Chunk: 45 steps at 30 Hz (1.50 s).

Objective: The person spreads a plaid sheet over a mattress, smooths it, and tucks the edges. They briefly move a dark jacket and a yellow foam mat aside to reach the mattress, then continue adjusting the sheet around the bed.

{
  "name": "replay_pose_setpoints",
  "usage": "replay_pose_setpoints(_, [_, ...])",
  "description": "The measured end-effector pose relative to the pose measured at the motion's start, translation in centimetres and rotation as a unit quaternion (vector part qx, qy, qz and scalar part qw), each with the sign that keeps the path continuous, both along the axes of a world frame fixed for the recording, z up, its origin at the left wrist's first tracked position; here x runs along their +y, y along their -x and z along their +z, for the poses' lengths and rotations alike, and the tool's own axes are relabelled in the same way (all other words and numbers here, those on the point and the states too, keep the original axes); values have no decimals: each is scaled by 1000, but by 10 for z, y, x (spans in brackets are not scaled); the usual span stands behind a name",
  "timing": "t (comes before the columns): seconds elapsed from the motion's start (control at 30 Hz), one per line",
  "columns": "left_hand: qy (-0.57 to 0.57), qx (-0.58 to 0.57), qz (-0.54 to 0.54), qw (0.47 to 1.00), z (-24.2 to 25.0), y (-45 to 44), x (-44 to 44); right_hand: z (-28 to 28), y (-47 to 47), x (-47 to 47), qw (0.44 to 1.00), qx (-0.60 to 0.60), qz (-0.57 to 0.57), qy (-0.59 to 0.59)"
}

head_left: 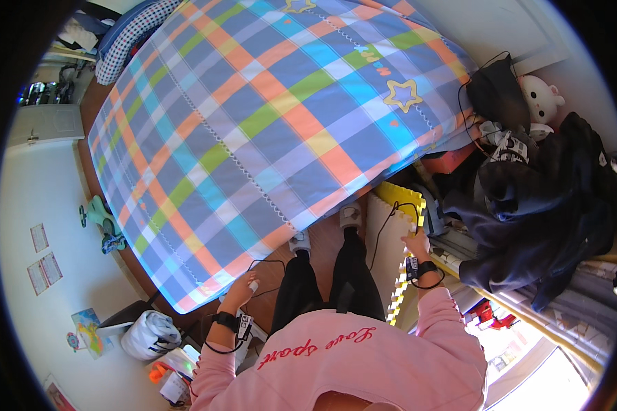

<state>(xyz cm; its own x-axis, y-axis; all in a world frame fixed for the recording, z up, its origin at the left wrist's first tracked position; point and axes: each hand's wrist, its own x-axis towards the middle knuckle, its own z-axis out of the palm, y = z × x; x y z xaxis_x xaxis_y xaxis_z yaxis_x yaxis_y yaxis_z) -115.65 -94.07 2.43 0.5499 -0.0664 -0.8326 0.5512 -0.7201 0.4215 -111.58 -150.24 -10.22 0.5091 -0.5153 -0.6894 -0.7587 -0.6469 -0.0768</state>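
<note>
My left hand [240, 292] is beside the near edge of a bed with a plaid bedcover [247, 133]; something white is round one finger, and nothing shows in its grasp. My right hand [416, 244] grips the upper edge of the interlocking foam mats [388, 221], cream and yellow, which stand on edge between my legs and the windowsill side. Its fingertips are partly hidden. Each wrist wears a black strap with a small device and a cable.
Dark clothes [540, 190] are heaped at the right, near a white plush toy [540, 100] and a black bag [498, 92]. At the lower left are a chair [126, 318], a rolled white bundle [151, 335] and small items. My feet stand on the wooden floor [324, 244] by the bed.
</note>
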Motion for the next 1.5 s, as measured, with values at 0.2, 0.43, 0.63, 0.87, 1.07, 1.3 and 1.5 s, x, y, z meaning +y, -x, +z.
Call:
replay_pose_setpoints(0.2, [-48, -54, -93, 993, 20, 2, 70, 2, 30, 30, 999, 2, -26, -35])
replay_pose_setpoints(0.43, [-86, -57, -97, 990, 19, 30, 134, -54, 115, 15, 981, -14, -152, -119])
replay_pose_setpoints(0.63, [-96, -7, -119, 988, 21, 30, 120, -42, 149, 9, 994, -14, -42, 100])
replay_pose_setpoints(0.87, [-46, -70, -85, 993, 24, 21, 74, 22, 147, -6, 964, 15, -155, -216])
replay_pose_setpoints(1.07, [-62, -58, -89, 992, 36, 43, 74, 53, 137, 8, 963, -37, 101, -248])
replay_pose_setpoints(1.3, [-69, -75, -71, 992, 37, 59, 109, 100, 132, 47, 973, -18, 198, -117])
replay_pose_setpoints(1.5, [-64, -104, -107, 987, 30, 50, 123, 147, 126, 87, 976, -61, 197, -70])
